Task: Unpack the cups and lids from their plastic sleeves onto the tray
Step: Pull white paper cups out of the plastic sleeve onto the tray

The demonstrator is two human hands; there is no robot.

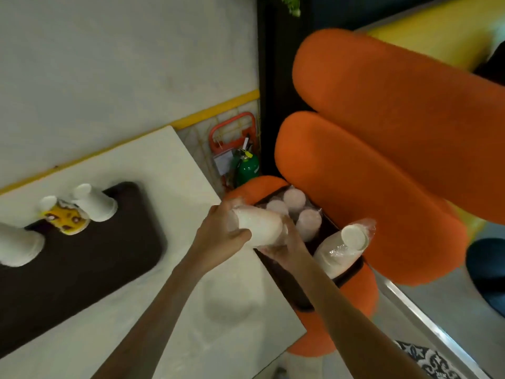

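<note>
Cup stack (pixel 257 228) in plastic sleeve (pixel 235 214): left grip (pixel 218 233) and right grip (pixel 284 248) both wrapped round it, above bench (pixel 136 173) edge. Risk: slick sleeve may slip, cups dropping short of tray (pixel 95 269).

Centre frame, the left hand (pixel 218 236) and right hand (pixel 285 248) grip a sleeved cup stack (pixel 259 228); at left, cups (pixel 94 203) sit on the tray (pixel 103 263).

two hands (pixel 221 236), five cup stacks (pixel 259 228) at the black bin (pixel 289 285) (one held), three more on the brown tray (pixel 95 263).
</note>
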